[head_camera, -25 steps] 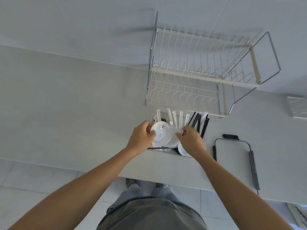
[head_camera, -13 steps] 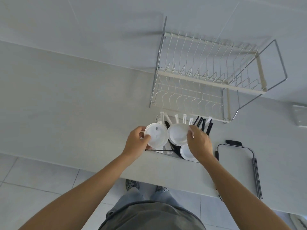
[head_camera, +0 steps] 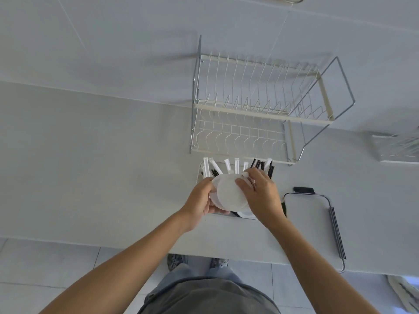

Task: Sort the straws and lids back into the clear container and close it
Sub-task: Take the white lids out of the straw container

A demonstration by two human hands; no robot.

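While both hands (head_camera: 199,200) (head_camera: 263,196) clasp white lids (head_camera: 229,193), straws (head_camera: 235,165) stand upright

Both hands are over the clear container (head_camera: 200,172) on the pale surface (head_camera: 102,166). Left hand (head_camera: 199,203) and right hand (head_camera: 260,196) have a grip on a small stack of white lids (head_camera: 229,194), held between them just above the container. Behind the lids, white wrapped straws (head_camera: 214,165) and black straws (head_camera: 260,165) stick up out of it. The container's lid frame (head_camera: 330,214) lies flat off to the right, apart from it. A wire dish rack (head_camera: 260,109) stands right behind, against the wall.
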